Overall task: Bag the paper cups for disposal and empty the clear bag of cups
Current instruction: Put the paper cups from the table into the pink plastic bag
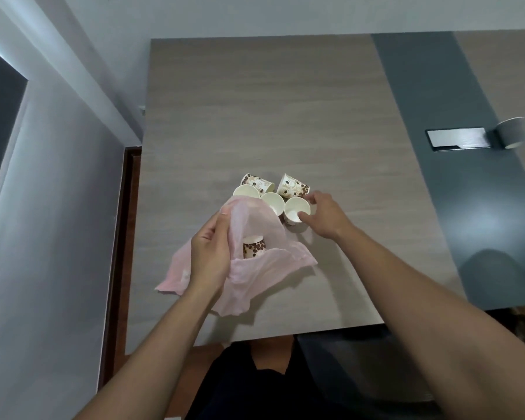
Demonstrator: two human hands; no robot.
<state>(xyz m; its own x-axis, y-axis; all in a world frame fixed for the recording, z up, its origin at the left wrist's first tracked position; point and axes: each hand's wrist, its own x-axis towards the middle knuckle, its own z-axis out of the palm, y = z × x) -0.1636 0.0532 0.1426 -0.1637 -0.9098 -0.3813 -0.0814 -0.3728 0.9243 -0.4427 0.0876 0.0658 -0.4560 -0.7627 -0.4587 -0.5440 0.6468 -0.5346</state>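
Head view, left hand [208, 253] fingers clenched on pink bag [255, 268], right hand [322, 215] fingers pinching upright cup [296, 211]

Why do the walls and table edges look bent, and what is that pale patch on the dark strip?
Head view: the wide-angle lens splays straight lines outward, so the table looks trapezoidal; the pale patch on the dark strip is soft glare; the cups and pink bag look slightly soft; the right hand casts only a faint shadow.

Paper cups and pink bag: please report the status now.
Left hand grip holds thin pink plastic bag open. Right hand grips rim of upright printed paper cup. One cup bagged, four others loose on table. Nothing in the way.
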